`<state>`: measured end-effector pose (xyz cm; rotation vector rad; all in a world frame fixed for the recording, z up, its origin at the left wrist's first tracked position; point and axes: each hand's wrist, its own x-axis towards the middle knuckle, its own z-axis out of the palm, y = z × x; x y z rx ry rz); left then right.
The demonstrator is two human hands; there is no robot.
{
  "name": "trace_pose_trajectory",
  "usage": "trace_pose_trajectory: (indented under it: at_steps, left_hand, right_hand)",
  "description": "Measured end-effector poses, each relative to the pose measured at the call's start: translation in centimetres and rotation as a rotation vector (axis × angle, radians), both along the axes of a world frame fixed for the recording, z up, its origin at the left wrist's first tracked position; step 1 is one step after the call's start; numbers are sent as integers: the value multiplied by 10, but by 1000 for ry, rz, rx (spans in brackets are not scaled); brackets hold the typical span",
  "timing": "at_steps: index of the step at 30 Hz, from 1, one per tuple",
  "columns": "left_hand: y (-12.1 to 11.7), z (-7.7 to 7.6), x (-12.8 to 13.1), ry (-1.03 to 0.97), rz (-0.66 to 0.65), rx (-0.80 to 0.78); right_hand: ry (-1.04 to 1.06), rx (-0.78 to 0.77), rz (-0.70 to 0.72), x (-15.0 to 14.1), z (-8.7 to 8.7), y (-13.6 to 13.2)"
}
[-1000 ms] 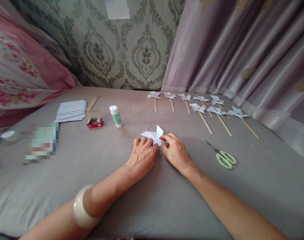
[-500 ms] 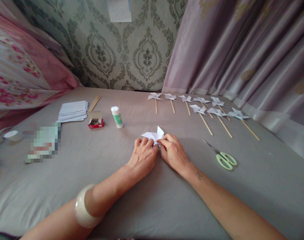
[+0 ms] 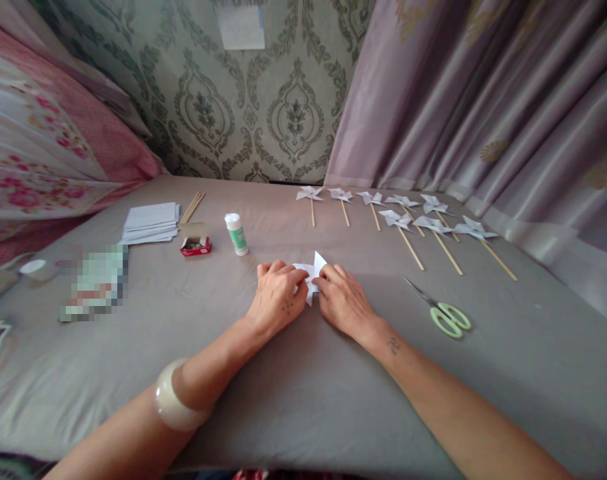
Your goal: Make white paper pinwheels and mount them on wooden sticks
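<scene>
A white folded paper pinwheel head (image 3: 312, 275) lies on the grey sheet (image 3: 303, 400) between my two hands. My left hand (image 3: 277, 298), with a pale bangle on its wrist, rests on the paper's left half with bent fingers pressing down. My right hand (image 3: 342, 301) pinches the paper's right side near its middle, fingers curled. Only two points of the paper show, one up and one down.
Several finished paper pinwheels on sticks (image 3: 402, 220) lie in rows at the back right. Green-handled scissors (image 3: 443, 313) lie to the right. A glue stick (image 3: 236, 234), a small red box (image 3: 196, 245), a paper stack (image 3: 150, 223) and loose sticks (image 3: 192, 207) lie at the back left.
My left hand has slid forward over the paper's left wing and covers more of it. The right hand stays pinched at the paper's middle.
</scene>
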<state>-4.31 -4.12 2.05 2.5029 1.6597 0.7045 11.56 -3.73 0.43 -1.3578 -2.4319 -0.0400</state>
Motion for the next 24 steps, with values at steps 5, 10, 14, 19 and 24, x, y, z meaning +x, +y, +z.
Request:
trace_pose_trajectory:
  at_steps: [5, 10, 14, 19, 24]
  left_hand:
    - [15, 2, -9, -234, 180, -33]
    - [26, 0, -19, -457, 274, -166]
    - [32, -6, -24, -538, 300, -212]
    - [35, -11, -26, -551, 296, -222]
    - [35, -11, -27, -556, 302, -234]
  right_hand:
    - [218, -64, 2, 7, -10, 12]
    - [465, -35, -53, 14, -19, 21]
    - [444, 3, -69, 14, -18, 20]
    - [441, 2, -70, 12, -17, 18]
    - [509, 44, -100, 16, -14, 20]
